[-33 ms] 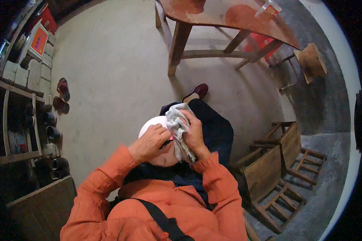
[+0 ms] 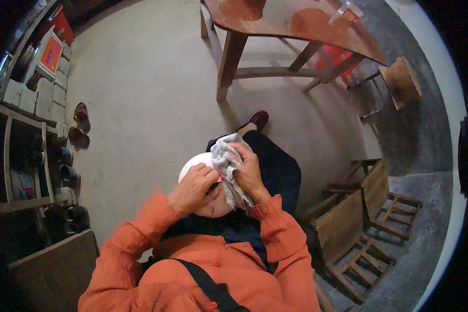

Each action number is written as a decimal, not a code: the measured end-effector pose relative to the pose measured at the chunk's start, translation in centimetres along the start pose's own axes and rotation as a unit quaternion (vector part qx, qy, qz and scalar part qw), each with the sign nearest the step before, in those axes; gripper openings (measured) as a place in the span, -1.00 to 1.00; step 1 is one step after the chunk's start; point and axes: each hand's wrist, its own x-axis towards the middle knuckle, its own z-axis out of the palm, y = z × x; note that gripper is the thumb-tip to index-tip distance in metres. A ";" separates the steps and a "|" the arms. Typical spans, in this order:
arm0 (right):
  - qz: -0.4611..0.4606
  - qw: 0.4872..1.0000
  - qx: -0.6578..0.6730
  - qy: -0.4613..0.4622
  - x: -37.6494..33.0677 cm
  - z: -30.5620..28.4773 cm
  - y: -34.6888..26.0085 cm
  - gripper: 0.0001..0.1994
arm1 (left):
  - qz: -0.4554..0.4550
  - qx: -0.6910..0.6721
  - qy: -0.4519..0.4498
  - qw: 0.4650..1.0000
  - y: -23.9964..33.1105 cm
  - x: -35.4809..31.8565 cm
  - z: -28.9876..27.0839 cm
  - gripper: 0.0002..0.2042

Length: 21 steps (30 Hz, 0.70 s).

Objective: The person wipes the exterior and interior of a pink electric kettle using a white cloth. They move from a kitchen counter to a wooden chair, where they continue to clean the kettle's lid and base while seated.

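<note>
A crumpled grey-white cloth [image 2: 227,160] is gripped by the bent-fingered right hand [image 2: 248,170] against a round white object [image 2: 194,160] above the lap [image 2: 223,228]; the left hand [image 2: 196,184] is curled on it, its hold not discernible. Beyond the object's left rim, pale floor [image 2: 135,99] is seen; a brown wooden bench [image 2: 278,21] is set far right.

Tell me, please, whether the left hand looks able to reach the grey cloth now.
Probably yes: the left hand is close beside the grey cloth, with no barrier visible, though the right hand holds it.
</note>
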 end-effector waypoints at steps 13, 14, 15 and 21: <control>-0.064 0.986 -0.097 0.118 -8.2 0.6 0.1 -0.79 | -0.134 0.068 0.077 0.986 0.1 -1.2 1.8 -0.68; -0.067 0.988 -0.101 0.091 -6.9 0.4 0.0 -0.78 | -0.112 0.082 0.080 0.987 0.2 -1.1 1.9 -0.69; -0.070 0.990 -0.102 0.066 -5.1 0.1 -0.1 -0.78 | -0.090 0.099 0.081 0.988 0.4 -0.8 1.8 -0.70; 0.000 0.996 -0.040 -0.076 1.4 -1.1 0.3 -0.74 | -0.012 0.109 0.065 0.992 0.7 0.4 2.9 -0.69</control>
